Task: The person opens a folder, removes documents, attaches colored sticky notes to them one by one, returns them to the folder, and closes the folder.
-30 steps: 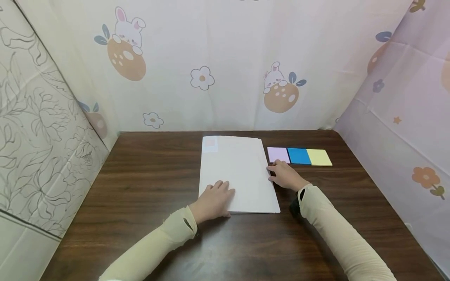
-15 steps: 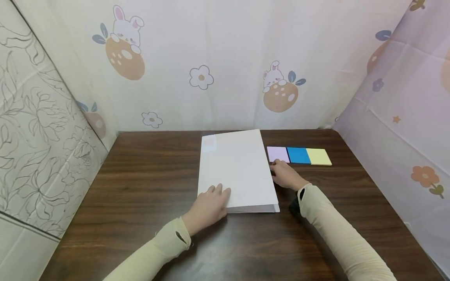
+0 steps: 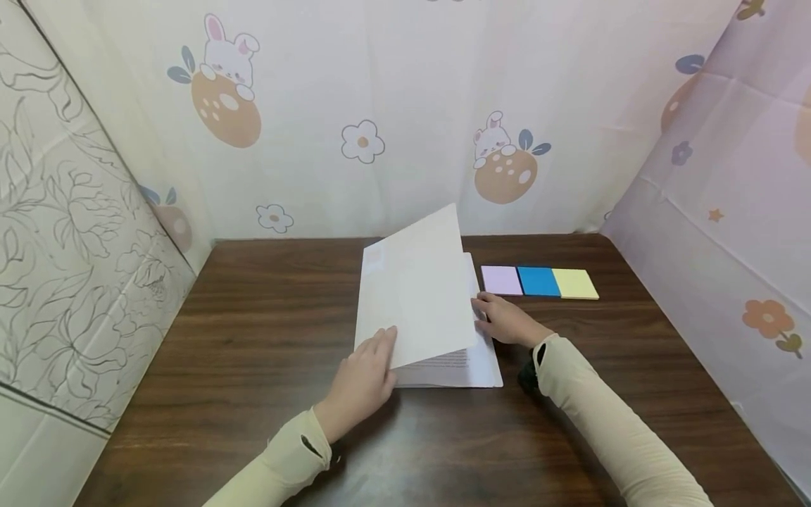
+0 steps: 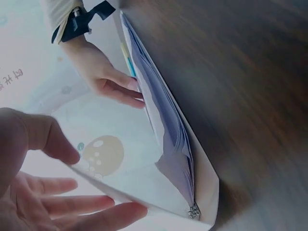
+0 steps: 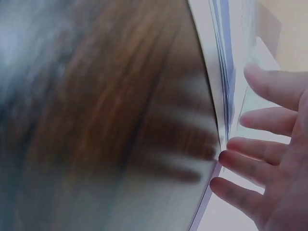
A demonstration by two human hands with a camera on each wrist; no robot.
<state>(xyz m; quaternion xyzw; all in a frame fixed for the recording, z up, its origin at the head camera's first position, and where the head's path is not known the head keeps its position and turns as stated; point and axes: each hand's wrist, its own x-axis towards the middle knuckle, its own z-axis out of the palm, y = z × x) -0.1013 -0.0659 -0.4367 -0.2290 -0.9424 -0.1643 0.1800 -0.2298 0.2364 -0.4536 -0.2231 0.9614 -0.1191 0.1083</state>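
Observation:
A white binder (image 3: 415, 289) lies on the table, its front cover tilted up along the right side. Under the cover, printed sheets (image 3: 437, 366) show, and the left wrist view reveals a small metal fitting (image 4: 193, 211) at the spine end of the paper stack. My left hand (image 3: 359, 380) holds the cover's near edge, thumb on the inner side and fingers on the outer. At the right edge, my right hand (image 3: 508, 320) reaches to the sheets with extended fingers; the right wrist view has its fingertips (image 5: 226, 159) at the page edges.
Three sticky-note pads, purple (image 3: 502, 280), blue (image 3: 538, 281) and yellow (image 3: 574, 284), lie in a row right of the binder. The brown wooden table (image 3: 266, 310) meets a patterned curtain (image 3: 418, 176) at the back.
The binder's cover has risen from lying flat and swung up leftward, uncovering the sheets. My left hand has moved left and nearer with its edge; my right hand has stayed almost in place.

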